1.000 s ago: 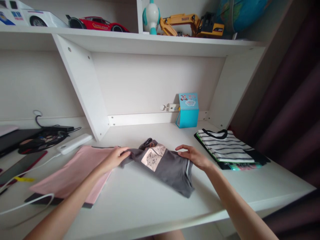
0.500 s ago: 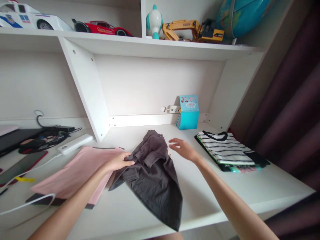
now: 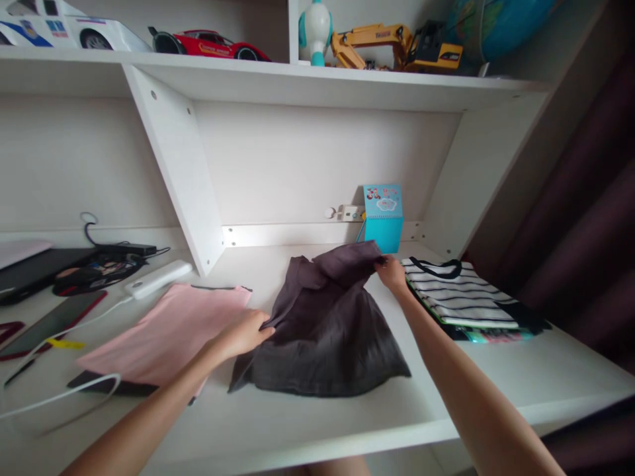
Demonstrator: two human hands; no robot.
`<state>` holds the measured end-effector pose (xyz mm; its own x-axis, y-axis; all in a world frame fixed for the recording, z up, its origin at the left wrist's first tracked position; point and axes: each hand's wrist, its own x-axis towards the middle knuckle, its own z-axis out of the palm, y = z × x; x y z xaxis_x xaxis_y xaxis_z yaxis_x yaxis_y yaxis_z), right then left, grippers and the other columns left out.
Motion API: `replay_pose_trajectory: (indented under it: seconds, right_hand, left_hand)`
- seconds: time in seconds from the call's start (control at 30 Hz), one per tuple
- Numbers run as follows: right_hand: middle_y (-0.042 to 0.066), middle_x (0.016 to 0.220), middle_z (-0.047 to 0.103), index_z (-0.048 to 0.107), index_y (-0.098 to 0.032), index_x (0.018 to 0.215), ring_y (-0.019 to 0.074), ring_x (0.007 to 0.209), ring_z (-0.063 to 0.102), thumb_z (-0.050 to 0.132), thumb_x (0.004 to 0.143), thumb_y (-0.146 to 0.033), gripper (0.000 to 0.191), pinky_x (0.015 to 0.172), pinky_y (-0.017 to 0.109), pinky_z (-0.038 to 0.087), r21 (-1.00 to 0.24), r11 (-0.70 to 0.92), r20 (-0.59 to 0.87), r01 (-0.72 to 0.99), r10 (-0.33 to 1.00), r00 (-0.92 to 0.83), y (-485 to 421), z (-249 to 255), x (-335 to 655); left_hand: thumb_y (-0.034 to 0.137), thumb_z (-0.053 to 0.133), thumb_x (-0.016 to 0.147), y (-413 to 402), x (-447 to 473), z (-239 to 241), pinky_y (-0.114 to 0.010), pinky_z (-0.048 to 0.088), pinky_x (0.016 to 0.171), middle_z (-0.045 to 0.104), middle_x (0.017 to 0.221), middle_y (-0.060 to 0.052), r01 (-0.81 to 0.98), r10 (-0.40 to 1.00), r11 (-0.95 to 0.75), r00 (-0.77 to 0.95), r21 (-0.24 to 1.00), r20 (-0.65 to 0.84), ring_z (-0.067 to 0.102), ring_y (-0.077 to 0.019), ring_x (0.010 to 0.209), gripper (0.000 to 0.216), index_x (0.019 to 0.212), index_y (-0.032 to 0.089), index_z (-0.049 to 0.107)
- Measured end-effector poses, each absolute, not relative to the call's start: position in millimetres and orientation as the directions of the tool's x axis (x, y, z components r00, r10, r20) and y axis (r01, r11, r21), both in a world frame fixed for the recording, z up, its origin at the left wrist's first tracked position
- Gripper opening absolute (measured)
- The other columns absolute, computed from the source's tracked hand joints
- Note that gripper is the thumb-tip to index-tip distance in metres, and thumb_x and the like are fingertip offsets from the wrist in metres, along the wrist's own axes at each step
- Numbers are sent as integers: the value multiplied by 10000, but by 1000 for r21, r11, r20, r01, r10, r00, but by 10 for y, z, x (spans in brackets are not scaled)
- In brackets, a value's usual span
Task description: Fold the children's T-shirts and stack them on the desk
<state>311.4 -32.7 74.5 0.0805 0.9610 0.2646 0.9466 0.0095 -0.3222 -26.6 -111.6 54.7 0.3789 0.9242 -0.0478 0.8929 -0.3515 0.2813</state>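
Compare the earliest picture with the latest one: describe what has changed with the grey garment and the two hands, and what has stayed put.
The grey garment was folded with its print showing; now it lies opened out, print hidden. The right hand moved away toward the back and grips its far corner. The left hand keeps hold of the near-left edge. The pink cloth, striped stack and blue box stayed where they were.

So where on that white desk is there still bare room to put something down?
Bare white desk top runs along the front edge below the dark grey garment, and at the front right corner past the striped folded stack. A patch behind the garment, left of the turquoise box, is free. The left end, with pink cloth and cables, is crowded.
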Motion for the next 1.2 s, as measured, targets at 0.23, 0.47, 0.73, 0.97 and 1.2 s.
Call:
replay_pose_trajectory:
  seconds: [0.23, 0.47, 0.73, 0.97, 1.2]
  right_hand:
    - [153, 1452, 315, 370, -132, 1379, 288, 1351, 241, 371, 906, -355, 523, 1066, 432, 243, -242, 124, 227, 962, 971, -68, -482, 428, 2833]
    - [162, 1499, 192, 235, -211, 1449, 400, 1362, 112, 308, 828, -686, 785, 1018, 611, 163, -220, 228, -3, 948, 972, -234, -690, -11, 2510]
    - [119, 1510, 185, 219, -239, 1451, 343, 1378, 98, 264, 847, -679, 749, 1053, 538, 145, -163, 231, 46, 959, 973, -227, -734, -2, 2538]
    - [123, 1511, 177, 215, -239, 1453, 353, 1377, 89, 242, 842, -692, 761, 1045, 558, 143, -163, 227, 41, 960, 974, -223, -726, -17, 2540]
    - [117, 1517, 155, 205, -249, 1454, 352, 1381, 72, 268, 821, -709, 785, 1048, 557, 145, -190, 220, -19, 957, 974, -227, -741, 41, 2527]
  left_hand:
    - [460, 527, 756, -1213, -99, 696, -274, 332, 540, 598, 664, -36, 912, 929, -332, 361, 242, -83, 569, -216, 631, 280, 651, 201, 515]
    - [387, 551, 799, -546, 442, 624, -378, 435, 813, 568, 1116, -159, 911, 905, -413, 408, 16, 117, 545, -316, 1031, 376, 1082, 139, 554]
    - [255, 384, 872, -2, 606, 495, -370, 439, 830, 618, 1068, -103, 935, 934, -336, 315, 111, 171, 580, -262, 1001, 268, 1027, 194, 594]
    - [278, 599, 704, -5, -821, 957, -503, 442, 754, 627, 988, -210, 891, 931, 307, -354, 334, 89, 554, -423, 998, 251, 888, 108, 608]
    - [358, 500, 830, -239, -229, 686, -341, 301, 1031, 509, 1295, -117, 940, 969, -161, 94, 300, 227, 410, -272, 1241, 419, 1203, 169, 519]
